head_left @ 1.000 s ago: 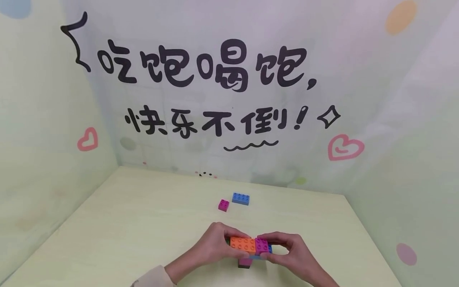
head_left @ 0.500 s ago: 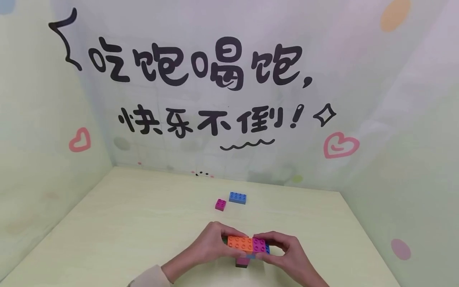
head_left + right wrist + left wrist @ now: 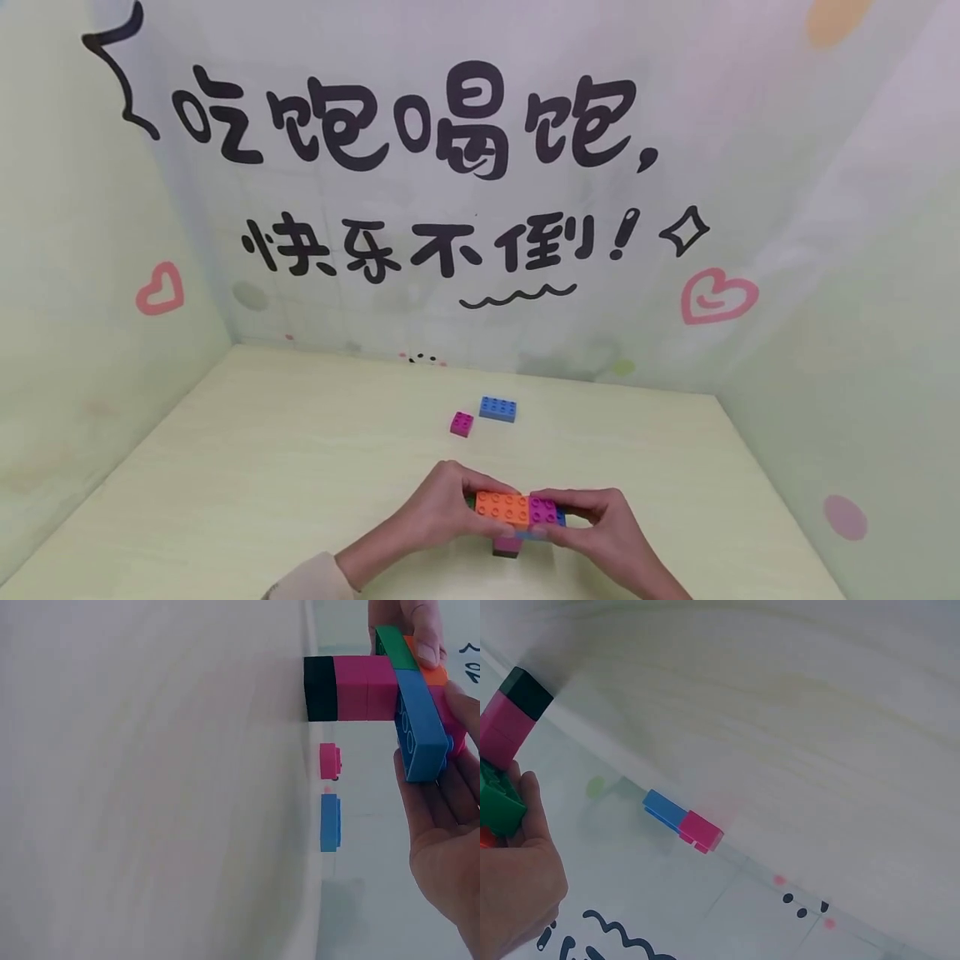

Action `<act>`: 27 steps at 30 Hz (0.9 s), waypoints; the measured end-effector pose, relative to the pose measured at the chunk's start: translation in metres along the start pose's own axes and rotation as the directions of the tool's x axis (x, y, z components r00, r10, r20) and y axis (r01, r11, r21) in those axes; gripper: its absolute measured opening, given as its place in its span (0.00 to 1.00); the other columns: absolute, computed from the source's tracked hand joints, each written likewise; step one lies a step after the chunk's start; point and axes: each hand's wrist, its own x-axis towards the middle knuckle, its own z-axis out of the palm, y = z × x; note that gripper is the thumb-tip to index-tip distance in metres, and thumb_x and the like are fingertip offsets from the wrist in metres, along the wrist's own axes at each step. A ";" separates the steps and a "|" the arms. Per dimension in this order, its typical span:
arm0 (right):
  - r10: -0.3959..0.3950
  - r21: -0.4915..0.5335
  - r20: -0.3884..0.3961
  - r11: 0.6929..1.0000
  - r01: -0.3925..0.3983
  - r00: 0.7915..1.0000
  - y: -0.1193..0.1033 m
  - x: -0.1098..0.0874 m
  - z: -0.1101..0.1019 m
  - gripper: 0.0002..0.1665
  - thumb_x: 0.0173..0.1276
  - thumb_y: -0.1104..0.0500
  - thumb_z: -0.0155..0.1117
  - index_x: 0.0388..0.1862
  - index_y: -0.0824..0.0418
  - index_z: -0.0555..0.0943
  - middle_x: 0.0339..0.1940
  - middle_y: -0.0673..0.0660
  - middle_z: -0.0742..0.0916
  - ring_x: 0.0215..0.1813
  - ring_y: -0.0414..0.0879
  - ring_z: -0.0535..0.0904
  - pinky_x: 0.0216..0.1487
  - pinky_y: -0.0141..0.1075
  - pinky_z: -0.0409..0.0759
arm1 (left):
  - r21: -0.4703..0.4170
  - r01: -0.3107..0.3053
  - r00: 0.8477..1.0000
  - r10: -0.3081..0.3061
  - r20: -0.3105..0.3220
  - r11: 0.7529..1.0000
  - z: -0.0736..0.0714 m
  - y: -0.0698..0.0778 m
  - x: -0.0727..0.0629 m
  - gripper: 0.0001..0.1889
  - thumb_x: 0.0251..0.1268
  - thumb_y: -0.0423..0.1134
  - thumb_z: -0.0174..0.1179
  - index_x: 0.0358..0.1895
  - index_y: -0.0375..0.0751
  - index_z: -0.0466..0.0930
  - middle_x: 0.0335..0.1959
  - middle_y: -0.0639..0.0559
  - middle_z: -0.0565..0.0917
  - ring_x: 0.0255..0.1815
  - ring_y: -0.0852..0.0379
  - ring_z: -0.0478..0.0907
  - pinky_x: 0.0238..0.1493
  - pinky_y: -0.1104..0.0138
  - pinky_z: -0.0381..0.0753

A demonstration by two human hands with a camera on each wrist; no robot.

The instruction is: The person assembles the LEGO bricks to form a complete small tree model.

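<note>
Hands, two of them, hold one build of studded plastic bricks (image 3: 510, 510) between them: taking the build as the clock's centre in the head view, the left hand (image 3: 448, 504) grips it at 9 o'clock, the right hand (image 3: 613, 525) at 3. Its top counts one orange eight-stud brick (image 3: 495, 510) and one magenta four-stud brick (image 3: 542, 511), end to end. Two loose bricks lie farther off on the pale table (image 3: 300, 467): a blue eight-stud brick (image 3: 498, 408) at 12 o'clock, a small magenta brick (image 3: 461, 423) at 11, slightly apart (the left wrist view makes them look joined).

The right wrist view shows what the head view mostly hides: one green brick (image 3: 396, 649) and one long blue brick (image 3: 426, 735) under the top pair, then a column of two pink bricks (image 3: 366, 688) and one black block (image 3: 320, 688). Whether that block touches the table, I cannot tell.

The left forearm (image 3: 375, 554), with a cream sleeve (image 3: 318, 577), enters from 8 o'clock, the right forearm (image 3: 652, 573) from 4; both thumbs press the near side.
</note>
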 end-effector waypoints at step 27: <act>0.015 -0.008 -0.093 1.000 -0.016 0.996 0.002 0.004 0.018 0.22 0.54 0.51 0.79 0.49 0.50 0.85 0.45 0.47 0.87 0.45 0.46 0.81 0.54 0.38 0.78 | -0.097 -0.086 0.994 0.092 0.062 0.992 -0.027 -0.007 0.041 0.23 0.60 0.51 0.68 0.58 0.48 0.82 0.53 0.53 0.84 0.50 0.59 0.82 0.48 0.67 0.81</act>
